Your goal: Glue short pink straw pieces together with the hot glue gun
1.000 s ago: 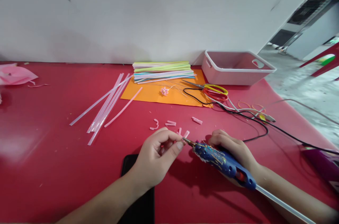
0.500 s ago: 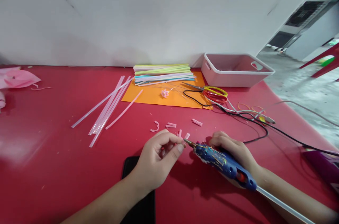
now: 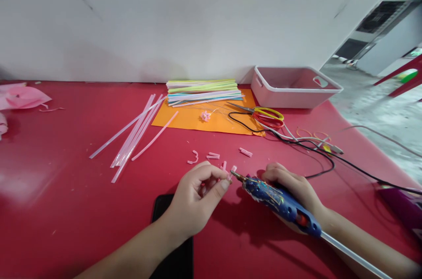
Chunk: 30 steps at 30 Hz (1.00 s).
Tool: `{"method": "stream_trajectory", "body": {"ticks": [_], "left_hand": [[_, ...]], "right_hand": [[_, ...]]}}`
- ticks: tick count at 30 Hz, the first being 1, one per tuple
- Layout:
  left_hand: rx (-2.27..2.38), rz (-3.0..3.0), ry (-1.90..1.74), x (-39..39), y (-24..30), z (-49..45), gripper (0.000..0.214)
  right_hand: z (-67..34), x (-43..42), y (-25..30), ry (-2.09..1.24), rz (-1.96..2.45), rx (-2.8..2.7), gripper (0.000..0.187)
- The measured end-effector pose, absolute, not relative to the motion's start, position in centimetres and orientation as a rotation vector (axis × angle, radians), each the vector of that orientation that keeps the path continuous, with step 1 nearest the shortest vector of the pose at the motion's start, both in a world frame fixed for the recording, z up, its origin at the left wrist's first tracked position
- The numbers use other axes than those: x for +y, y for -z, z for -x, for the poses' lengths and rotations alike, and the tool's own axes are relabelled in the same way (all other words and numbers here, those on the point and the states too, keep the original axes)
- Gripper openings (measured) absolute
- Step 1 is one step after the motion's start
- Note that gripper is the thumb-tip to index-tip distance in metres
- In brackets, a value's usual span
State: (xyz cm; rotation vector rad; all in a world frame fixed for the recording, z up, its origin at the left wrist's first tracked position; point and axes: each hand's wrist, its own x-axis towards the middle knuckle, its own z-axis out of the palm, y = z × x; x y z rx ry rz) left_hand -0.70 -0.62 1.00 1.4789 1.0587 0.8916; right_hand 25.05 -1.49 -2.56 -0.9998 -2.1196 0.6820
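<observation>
Between thumb and forefinger, my left hand (image 3: 196, 197) pinches a small cluster of pink pipe cleaner pieces (image 3: 233, 170). My right hand (image 3: 293, 189) is wrapped round a blue hot glue gun (image 3: 280, 202), its body streaked with dried glue. A clear glue stick (image 3: 356, 255) sticks out of its back end. The metal nozzle points left and sits very close to the pink pieces; whether it touches them I cannot tell. Short cut pink pieces (image 3: 212, 156) lie on the red table just beyond my left hand, along with a bent pink piece (image 3: 194, 157).
An orange envelope (image 3: 184, 119) bears a bundle of coloured pipe cleaners (image 3: 204, 92), a small pink flower (image 3: 205, 115) and scissors (image 3: 267, 116). A pink basket (image 3: 293, 94) stands behind. Glue sticks (image 3: 136, 136) lie left, cables (image 3: 296, 141) right, a black phone (image 3: 174, 248) under my left wrist.
The glue gun's nozzle has drawn slightly to the right, away from my left fingertips. My left hand keeps its pinch and has hardly moved.
</observation>
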Motion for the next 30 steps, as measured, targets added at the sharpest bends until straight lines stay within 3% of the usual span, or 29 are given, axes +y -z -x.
{"method": "stream_trajectory", "body": {"ticks": [21,30], "left_hand": [[1.049,-1.497,-0.888,-0.61,-0.95,0.76,0.02],[1.052,-1.484,-0.897,-0.63,-0.73,0.77,0.019]], "right_hand": [[-25.34,-1.87,2.45,-0.637,1.098,-2.052,0.023],[-25.43,-1.6,2.62,-0.663,0.93,-2.106,0.017]]}}
